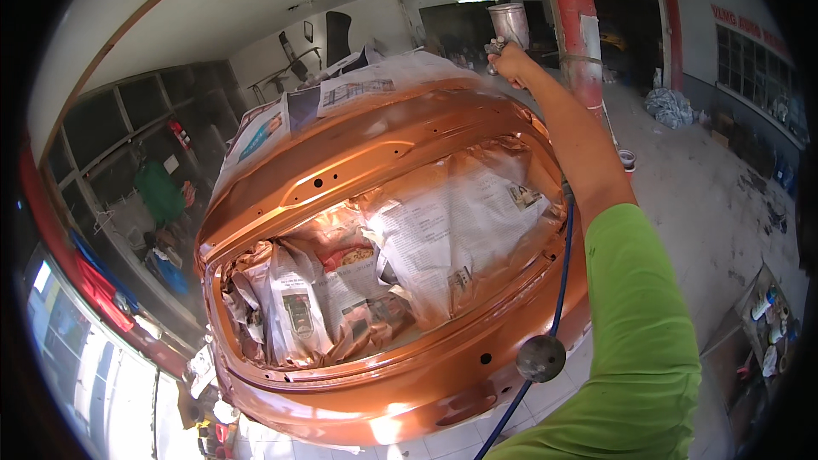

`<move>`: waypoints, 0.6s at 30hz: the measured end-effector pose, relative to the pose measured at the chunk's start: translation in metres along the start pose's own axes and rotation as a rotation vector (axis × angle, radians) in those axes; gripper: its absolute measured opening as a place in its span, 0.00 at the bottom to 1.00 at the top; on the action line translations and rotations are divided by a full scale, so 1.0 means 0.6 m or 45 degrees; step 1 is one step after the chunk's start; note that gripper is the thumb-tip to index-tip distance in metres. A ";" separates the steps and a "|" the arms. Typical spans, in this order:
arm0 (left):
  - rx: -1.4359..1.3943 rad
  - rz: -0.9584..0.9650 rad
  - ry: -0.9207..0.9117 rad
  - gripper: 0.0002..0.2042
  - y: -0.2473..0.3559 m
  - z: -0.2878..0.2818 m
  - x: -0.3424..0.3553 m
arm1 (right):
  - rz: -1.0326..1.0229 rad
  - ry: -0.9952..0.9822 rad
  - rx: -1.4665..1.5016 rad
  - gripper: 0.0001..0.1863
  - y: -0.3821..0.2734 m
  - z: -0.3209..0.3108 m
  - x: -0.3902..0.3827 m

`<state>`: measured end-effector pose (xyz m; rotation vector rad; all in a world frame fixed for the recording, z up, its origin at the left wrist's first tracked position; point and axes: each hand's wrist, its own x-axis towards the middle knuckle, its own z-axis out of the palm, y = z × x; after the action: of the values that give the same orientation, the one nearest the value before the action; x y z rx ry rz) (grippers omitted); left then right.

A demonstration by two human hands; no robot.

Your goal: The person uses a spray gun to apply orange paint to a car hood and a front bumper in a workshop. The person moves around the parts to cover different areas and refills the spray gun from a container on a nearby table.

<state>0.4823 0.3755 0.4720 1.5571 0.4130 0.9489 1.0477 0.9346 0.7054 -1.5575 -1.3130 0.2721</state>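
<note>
My right hand (511,64) is stretched out to the far right side of the car body, closed round the handle of a spray gun (494,48). A grey metal cup (509,24) sits on top of the gun. Below the hand is the copper-orange car body (358,156), its wide rear opening filled with newspaper (460,226) dusted with orange paint. More newspaper (362,89) covers the roof area beyond. A blue air hose (564,277) passes under my arm and down beside the car, with a round dark disc (541,359) on it. My left hand is out of view.
A red pillar (573,13) stands just right of the gun. On the right floor lie a grey plastic bundle (669,108), a small bucket (627,159) and a board with cans and bottles (765,315). Dark window panels (106,140) line the left side.
</note>
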 end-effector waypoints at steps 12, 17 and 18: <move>-0.027 0.085 0.064 0.24 -0.018 -0.052 -0.237 | -0.181 -0.263 0.094 0.21 -0.317 0.268 -0.182; -0.063 0.120 0.120 0.24 -0.009 -0.099 -0.357 | -0.224 -0.250 0.192 0.18 -0.460 0.427 -0.300; -0.071 0.130 0.125 0.24 -0.008 -0.110 -0.377 | -0.233 -0.318 0.183 0.18 -0.487 0.449 -0.315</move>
<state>0.2970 0.2561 0.3890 1.4963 0.3760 1.1101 0.6116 0.8870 0.7399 -1.3032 -1.5835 0.4465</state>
